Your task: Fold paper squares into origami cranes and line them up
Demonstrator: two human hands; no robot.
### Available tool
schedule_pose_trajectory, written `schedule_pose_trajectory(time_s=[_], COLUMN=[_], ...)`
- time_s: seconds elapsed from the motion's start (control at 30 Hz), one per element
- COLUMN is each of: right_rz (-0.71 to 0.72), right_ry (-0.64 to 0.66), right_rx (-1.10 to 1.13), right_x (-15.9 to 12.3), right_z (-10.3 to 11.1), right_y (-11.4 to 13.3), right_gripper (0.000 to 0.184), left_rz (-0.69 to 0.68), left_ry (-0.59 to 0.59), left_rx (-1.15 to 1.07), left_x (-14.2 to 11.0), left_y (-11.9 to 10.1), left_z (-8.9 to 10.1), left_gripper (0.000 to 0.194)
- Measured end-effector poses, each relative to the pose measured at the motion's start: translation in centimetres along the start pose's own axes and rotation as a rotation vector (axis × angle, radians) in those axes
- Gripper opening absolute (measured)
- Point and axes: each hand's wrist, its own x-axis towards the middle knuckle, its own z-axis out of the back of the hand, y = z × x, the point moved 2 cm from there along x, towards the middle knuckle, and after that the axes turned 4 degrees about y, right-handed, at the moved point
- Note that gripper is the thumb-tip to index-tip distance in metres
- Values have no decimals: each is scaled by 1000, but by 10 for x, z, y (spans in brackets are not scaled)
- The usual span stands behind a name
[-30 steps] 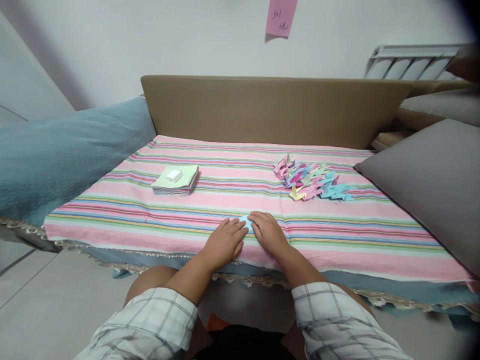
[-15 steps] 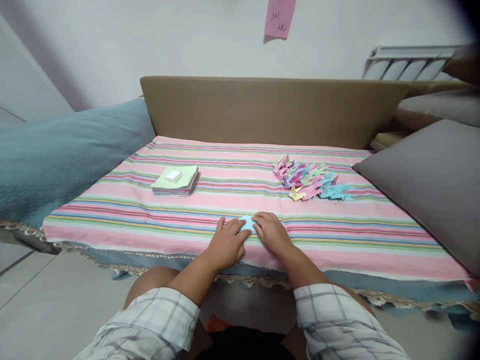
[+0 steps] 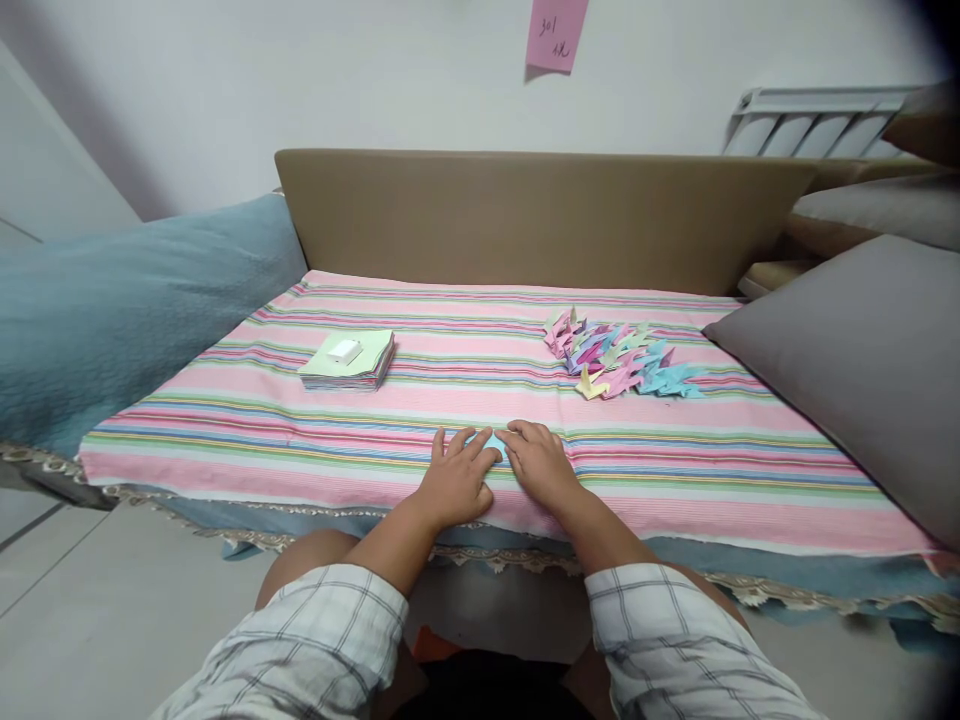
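A small folded piece of light blue paper [image 3: 495, 443] lies on the striped cloth close to the front edge, mostly covered by fingers. My left hand [image 3: 459, 482] holds its left side with thumb and index finger, the other fingers spread on the cloth. On the right side, my right hand [image 3: 541, 466] has its fingers bent and close together, the tips gripping the paper's edge. Beyond and to the right is a cluster of several folded paper cranes [image 3: 619, 362] in pink, purple, yellow, green and blue. Left of centre sits a stack of paper sheets [image 3: 379, 347], pale green on top.
A small white block [image 3: 344, 351] rests on the stack. The pink striped cloth [image 3: 465, 320] covers the seat. Behind it rises a brown backrest [image 3: 525, 215]. A blue-covered armrest [image 3: 150, 280] bounds the left, and a grey cushion [image 3: 862, 360] the right.
My left hand's fingers have spread further apart. Both hands' fingertips have shifted slightly toward the far edge of the blue paper, nearly meeting there.
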Motion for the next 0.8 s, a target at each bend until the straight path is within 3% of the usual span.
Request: schedule_pose_trajectory(time_s=[0.4, 0.7, 0.8], right_rz=[-57, -224, -117], right_ry=[-90, -161, -201], right_rx=[96, 109, 90], right_x=[-4, -8, -12], right_z=[2, 16, 20], right_y=[-14, -34, -25], right_gripper=[30, 26, 31], left_rz=[-28, -17, -17], left_ry=[31, 65, 67], left_rx=[-6, -4, -7], left_x=[0, 1, 1], left_y=[6, 5, 5], left_z=[-2, 2, 1], left_gripper=[58, 60, 60])
